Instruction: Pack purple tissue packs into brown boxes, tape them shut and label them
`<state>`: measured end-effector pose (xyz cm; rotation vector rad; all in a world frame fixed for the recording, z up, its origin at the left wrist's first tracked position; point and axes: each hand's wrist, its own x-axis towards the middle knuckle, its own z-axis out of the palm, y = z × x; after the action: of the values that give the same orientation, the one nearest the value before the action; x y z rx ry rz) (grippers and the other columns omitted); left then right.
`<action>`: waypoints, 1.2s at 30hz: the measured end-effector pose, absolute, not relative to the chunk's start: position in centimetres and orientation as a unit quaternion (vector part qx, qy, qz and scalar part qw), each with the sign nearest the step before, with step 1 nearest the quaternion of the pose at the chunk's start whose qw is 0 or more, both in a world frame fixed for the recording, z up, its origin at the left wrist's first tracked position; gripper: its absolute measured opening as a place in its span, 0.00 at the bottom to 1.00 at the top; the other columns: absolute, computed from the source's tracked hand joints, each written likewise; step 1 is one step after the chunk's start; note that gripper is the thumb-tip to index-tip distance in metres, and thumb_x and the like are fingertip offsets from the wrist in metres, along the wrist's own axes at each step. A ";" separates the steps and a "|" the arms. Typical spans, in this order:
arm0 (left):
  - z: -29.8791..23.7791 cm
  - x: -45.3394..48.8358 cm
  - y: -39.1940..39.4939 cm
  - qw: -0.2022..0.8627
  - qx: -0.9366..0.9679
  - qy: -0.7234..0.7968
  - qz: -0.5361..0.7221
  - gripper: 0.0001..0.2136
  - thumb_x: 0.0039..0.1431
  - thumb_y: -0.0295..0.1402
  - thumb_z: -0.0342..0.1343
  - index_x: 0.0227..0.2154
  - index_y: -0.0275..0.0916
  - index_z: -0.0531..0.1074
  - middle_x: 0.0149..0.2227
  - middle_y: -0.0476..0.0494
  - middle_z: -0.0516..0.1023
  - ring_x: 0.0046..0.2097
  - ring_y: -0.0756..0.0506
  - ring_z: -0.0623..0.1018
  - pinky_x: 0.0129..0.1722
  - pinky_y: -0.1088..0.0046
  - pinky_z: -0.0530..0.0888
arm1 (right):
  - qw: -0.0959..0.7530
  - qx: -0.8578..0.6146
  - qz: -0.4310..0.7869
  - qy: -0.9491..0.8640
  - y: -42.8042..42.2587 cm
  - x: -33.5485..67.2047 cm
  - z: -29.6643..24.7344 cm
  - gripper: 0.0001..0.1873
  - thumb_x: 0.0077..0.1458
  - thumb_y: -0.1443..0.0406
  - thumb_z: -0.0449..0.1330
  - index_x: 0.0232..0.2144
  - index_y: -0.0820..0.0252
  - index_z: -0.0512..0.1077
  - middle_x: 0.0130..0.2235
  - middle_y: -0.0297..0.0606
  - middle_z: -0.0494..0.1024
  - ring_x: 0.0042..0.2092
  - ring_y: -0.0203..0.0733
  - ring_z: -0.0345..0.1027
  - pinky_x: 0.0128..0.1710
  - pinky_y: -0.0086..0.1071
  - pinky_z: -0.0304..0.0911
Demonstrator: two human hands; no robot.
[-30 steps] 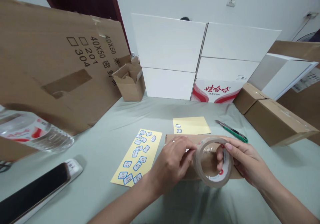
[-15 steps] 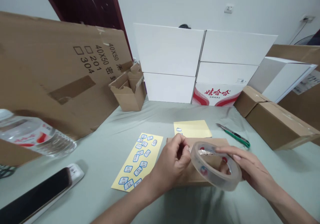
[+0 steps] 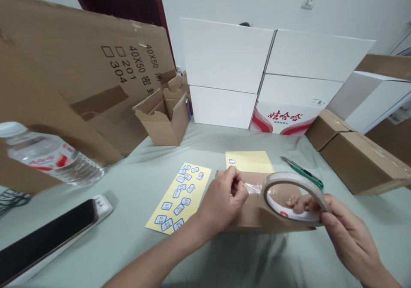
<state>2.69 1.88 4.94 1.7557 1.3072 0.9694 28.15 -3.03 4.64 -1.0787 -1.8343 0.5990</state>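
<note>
Upright above a small cardboard box [image 3: 253,219] is a roll of clear tape [image 3: 272,181], gripped at its right side by my right hand [image 3: 348,232], whose fingers reach through the ring. A shiny strip of tape [image 3: 254,188] stretches from the roll to my left hand [image 3: 226,198]. My left fingers are pinched on the strip's end at the box's left part. Left of the box lies a yellow sheet with several blue-edged labels [image 3: 180,198]. Another yellow sheet [image 3: 252,160] is just behind the box, and a green utility knife [image 3: 303,172] rests at its far right.
At left are a water bottle [image 3: 53,155], a phone [image 3: 48,236] on a white object, and a large cardboard panel [image 3: 90,74]. An open carton [image 3: 165,121] stands farther back. White boxes [image 3: 221,57] form a wall behind; a brown carton [image 3: 362,155] sits right.
My right hand has moved slightly right and tipped the tape roll upright, now gripping it through the ring. A strip of tape shows between the hands. The camera view has shifted a little.
</note>
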 end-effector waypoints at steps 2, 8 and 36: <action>4.9 2.8 1.8 0.324 0.708 0.506 0.372 0.04 0.56 0.33 0.44 0.26 0.42 0.59 0.26 0.49 0.66 0.33 0.45 0.66 0.34 0.66 0.63 | 0.444 -0.428 0.257 -0.744 -3.2 28.2 4.6 0.14 0.68 0.58 0.47 0.40 0.55 0.71 0.38 0.39 0.76 0.42 0.44 0.73 0.40 0.31 0.70; 5.2 2.8 1.3 0.285 0.739 0.484 0.372 0.08 0.60 0.35 0.45 0.26 0.42 0.61 0.29 0.46 0.70 0.35 0.44 0.68 0.38 0.63 0.65 | 0.391 -0.457 0.211 -0.771 -2.7 28.0 5.6 0.11 0.65 0.59 0.52 0.34 0.57 0.70 0.31 0.37 0.73 0.31 0.39 0.68 0.26 0.26 0.63; 4.9 1.9 1.9 0.226 0.766 0.496 0.340 0.10 0.59 0.25 0.47 0.23 0.42 0.56 0.35 0.43 0.69 0.42 0.41 0.68 0.44 0.59 0.68 | 0.312 -0.418 0.142 -0.841 -2.2 26.9 9.4 0.12 0.66 0.63 0.51 0.48 0.53 0.70 0.32 0.36 0.76 0.28 0.38 0.69 0.25 0.28 0.61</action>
<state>1.89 1.88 4.91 2.1130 1.3672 0.9384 26.94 -2.20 9.39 -1.1024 -2.2206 0.3745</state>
